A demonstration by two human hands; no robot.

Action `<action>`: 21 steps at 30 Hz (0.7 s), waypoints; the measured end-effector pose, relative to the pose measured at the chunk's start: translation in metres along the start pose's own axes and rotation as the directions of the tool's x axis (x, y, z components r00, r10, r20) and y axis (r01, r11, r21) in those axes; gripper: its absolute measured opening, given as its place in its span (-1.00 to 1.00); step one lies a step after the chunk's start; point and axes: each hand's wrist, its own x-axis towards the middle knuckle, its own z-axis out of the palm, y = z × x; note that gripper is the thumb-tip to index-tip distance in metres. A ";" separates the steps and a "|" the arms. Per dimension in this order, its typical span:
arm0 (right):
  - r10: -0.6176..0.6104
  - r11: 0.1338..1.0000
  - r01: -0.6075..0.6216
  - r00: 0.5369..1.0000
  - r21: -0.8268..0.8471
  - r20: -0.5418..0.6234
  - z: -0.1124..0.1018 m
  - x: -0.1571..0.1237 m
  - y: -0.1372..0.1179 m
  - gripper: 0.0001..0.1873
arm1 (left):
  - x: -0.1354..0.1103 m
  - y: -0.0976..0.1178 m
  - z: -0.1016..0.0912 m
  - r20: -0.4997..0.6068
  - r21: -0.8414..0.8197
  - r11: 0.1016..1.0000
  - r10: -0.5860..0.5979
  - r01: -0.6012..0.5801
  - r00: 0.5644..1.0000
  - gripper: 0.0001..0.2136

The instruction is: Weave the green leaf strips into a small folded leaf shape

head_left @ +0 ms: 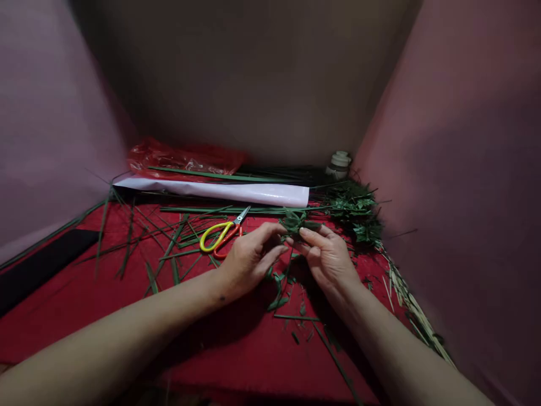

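- While we work from the head view alone, we note that both hands meet over the red cloth [84, 293] and pinch one small folded leaf piece [297, 223] between their fingertips.
- Left hand [249, 259]: fingers narrowed, thumb and forefinger closed on the left edge of the leaf piece.
- Right hand [327, 256]: fingers likewise narrowed, gripping the right edge from beneath and beside.
- The leaf piece sits just above the cloth, right of the scissors [222, 234] and near the pile of finished pieces [357, 217].
- Risk, in our judgement: the folds may spring apart if either pinch slackens, because a leaf strip is stiff.
- Risk: a hard pull may tear the strip along its grain.
- Risk: loose strips [169, 248] and trimmings under the wrists may catch and drag.
- Risk: the scissors lie just beside the left hand with blades pointing away; a sideways sweep could strike them.
- Dim light makes the folds hard to read; we cannot tell their exact form.
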 end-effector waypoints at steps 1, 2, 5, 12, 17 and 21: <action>-0.021 0.999 0.022 1.000 -0.032 0.021 0.001 -0.001 0.001 -0.84 | 0.001 0.001 -0.001 -0.037 0.046 0.999 0.020 -0.019 0.999 -0.77; -0.041 0.997 0.044 0.998 -0.066 0.043 0.002 -0.003 0.001 -0.84 | 0.003 0.001 -0.003 -0.061 0.095 0.994 0.052 -0.046 0.997 -0.75; -0.079 0.982 0.096 0.991 -0.163 0.109 0.004 -0.007 0.004 -0.84 | 0.004 0.001 -0.004 -0.060 0.202 0.966 0.175 -0.160 0.983 -0.79; -0.085 0.955 0.119 0.987 -0.272 0.133 0.006 -0.014 0.009 -0.82 | 0.001 -0.004 -0.004 -0.061 0.382 0.871 0.357 -0.309 0.932 -0.91; -0.073 0.958 0.106 0.989 -0.266 0.132 0.010 -0.017 0.007 -0.84 | -0.001 -0.005 -0.005 -0.019 0.440 0.809 0.442 -0.389 0.897 -0.89; -0.083 0.952 0.116 0.989 -0.283 0.126 0.011 -0.017 0.005 -0.87 | 0.001 -0.002 -0.007 0.017 0.471 0.777 0.467 -0.419 0.884 -0.92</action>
